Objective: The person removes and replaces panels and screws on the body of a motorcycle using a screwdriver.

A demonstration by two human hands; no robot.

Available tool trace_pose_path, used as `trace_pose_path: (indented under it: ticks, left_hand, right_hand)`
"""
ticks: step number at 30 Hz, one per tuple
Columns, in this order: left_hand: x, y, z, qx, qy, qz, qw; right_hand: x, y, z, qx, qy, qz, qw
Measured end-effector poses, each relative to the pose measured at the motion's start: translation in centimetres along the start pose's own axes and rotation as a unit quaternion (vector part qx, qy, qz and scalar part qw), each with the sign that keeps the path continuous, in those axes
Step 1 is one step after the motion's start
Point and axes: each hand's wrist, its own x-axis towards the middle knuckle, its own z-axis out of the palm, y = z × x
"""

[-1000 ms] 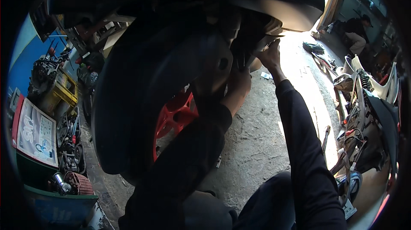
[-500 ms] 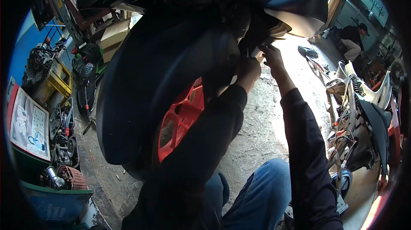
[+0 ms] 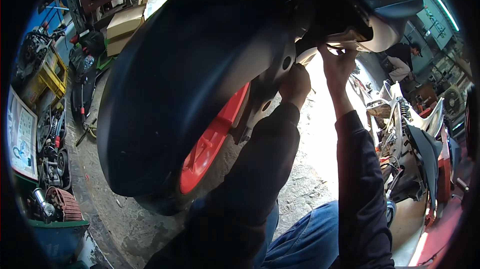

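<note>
A black front fender [image 3: 160, 89] of a scooter or motorcycle fills the middle, above a red wheel rim [image 3: 212, 144] and a dark tyre. Beside the wheel runs a fork leg [image 3: 270, 89] with round holes. Just right of it, my left hand [image 3: 296, 86] is closed like a fist; its fingertips and anything in them are hidden. Farther right, my right hand [image 3: 339, 66] reaches up with bent fingers at the lower edge of the fairing panel [image 3: 385, 31], seemingly gripping it. Shadow and glare blur the spot between the hands.
Engine parts, a yellow crate [image 3: 52, 76] and a cardboard box [image 3: 125, 29] stand left. White and dark body panels [image 3: 422, 151] and loose cables lie right. Another person [image 3: 402, 61] crouches at the far right, near a fan [image 3: 452, 100]. Bright sunlight hits the concrete floor [image 3: 310, 154].
My view has shifted, and the fender and wheel now sit lower and left. The fork leg shows more. My right hand has moved right, up against the fairing; a thin shaft by my left hand no longer shows.
</note>
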Motion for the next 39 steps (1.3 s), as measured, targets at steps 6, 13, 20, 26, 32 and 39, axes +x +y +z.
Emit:
trace_pose_path:
  ticks: [6, 13, 20, 26, 32, 39]
  left_hand:
    - [1.3, -2.8, 2.2, 0.008, 0.104, 0.075, 0.992]
    - [6.2, -9.0, 2.8, 0.46, 0.084, 0.265, 0.843]
    - [1.3, -6.0, 4.5, 0.476, 0.035, 0.245, 0.844]
    - [1.1, -5.9, 1.3, 0.513, -0.137, 0.248, 0.811]
    - [0.9, -7.4, 4.3, 0.521, -0.385, 0.168, 0.743]
    - [0.9, -15.2, 4.0, 0.471, -0.325, -0.06, 0.818]
  right_hand:
    - [0.7, -0.3, -0.5, -0.075, -0.041, 0.021, 0.996]
    - [0.8, -2.0, 1.2, 0.006, -0.051, 0.011, 0.999]
    - [-1.2, 2.4, 0.4, -0.081, -0.075, 0.012, 0.994]
    - [-1.8, 4.1, 2.8, -0.092, -0.141, 0.098, 0.981]
    - [-2.1, 6.8, 1.7, -0.085, -0.092, 0.048, 0.991]
    - [-1.9, 12.1, -2.1, -0.149, -0.182, 0.057, 0.97]
